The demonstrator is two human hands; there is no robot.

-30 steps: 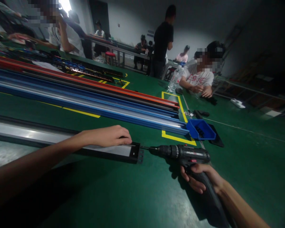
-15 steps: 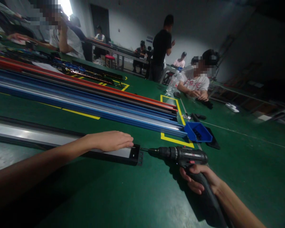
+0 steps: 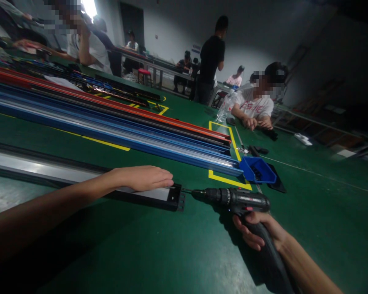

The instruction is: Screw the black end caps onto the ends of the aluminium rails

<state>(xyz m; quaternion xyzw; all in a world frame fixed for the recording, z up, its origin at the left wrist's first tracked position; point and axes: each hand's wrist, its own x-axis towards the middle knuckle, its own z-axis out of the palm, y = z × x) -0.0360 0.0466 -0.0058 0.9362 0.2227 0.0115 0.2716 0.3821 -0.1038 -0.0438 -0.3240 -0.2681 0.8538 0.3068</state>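
Note:
A long black-edged profile with a silvery inner face [image 3: 64, 170] lies across the green table [image 3: 141, 249] and ends in a black end cap [image 3: 175, 197]. Flat on top of it, close to the cap, rests my left hand [image 3: 149, 178], its fingers stretched out side by side. My right hand [image 3: 257, 230] is wrapped round the handle of a black power drill [image 3: 242, 201]. The drill points left, and its thin bit reaches the end cap's outer side; whether the tip sits in a screw is too small to tell.
Beyond the profile lie long blue rails [image 3: 135, 141] and orange rails [image 3: 159, 116]. A blue bin [image 3: 257, 170] holding small dark parts stands at their right end. Past it are a clear bottle [image 3: 225, 108] and a seated person [image 3: 254, 102]. Other people are farther back.
Both hands, the drill and the profile keep their places, with only a slight shift of the view. The standing person in black at the back has lowered a raised hand.

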